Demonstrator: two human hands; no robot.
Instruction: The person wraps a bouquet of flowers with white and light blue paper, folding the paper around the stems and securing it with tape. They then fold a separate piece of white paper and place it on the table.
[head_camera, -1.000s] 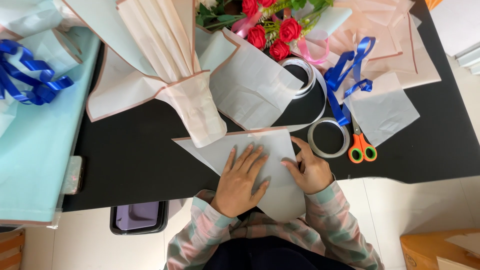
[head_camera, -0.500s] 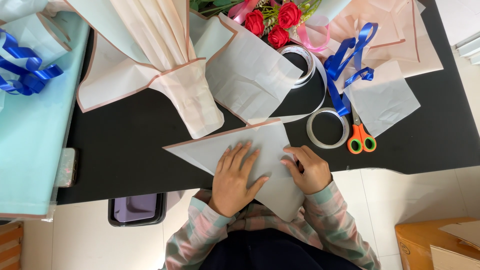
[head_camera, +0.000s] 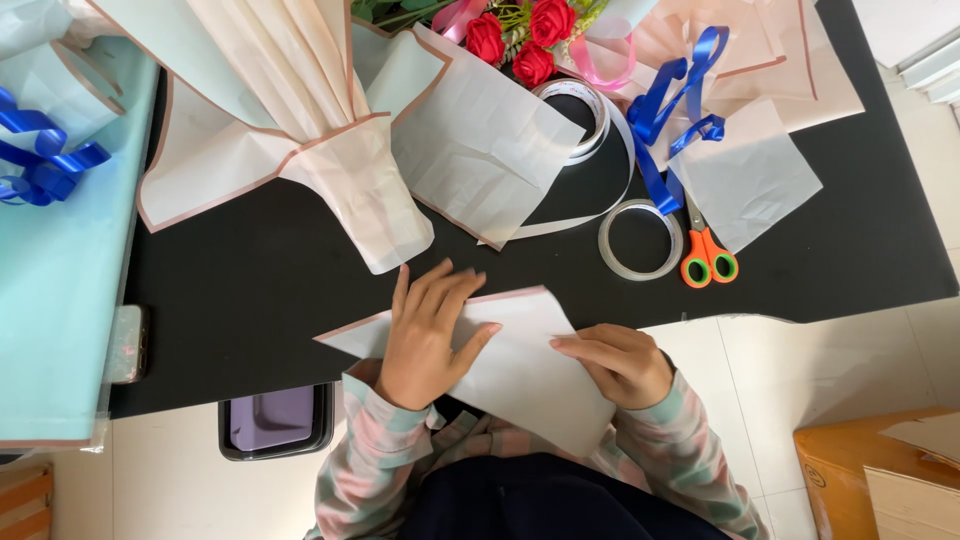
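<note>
The left hand lay flat, fingers spread, pressing the folded white paper sheet at the black table edge. At its three o'clock, the right hand pinched the sheet's fold, fingers curled. The sheet's lower corner hid the lap; the fingertips' contact underneath was unclear.

Orange-handled scissors lie right of a clear tape roll; red roses far; blue ribbon between; phone left.
</note>
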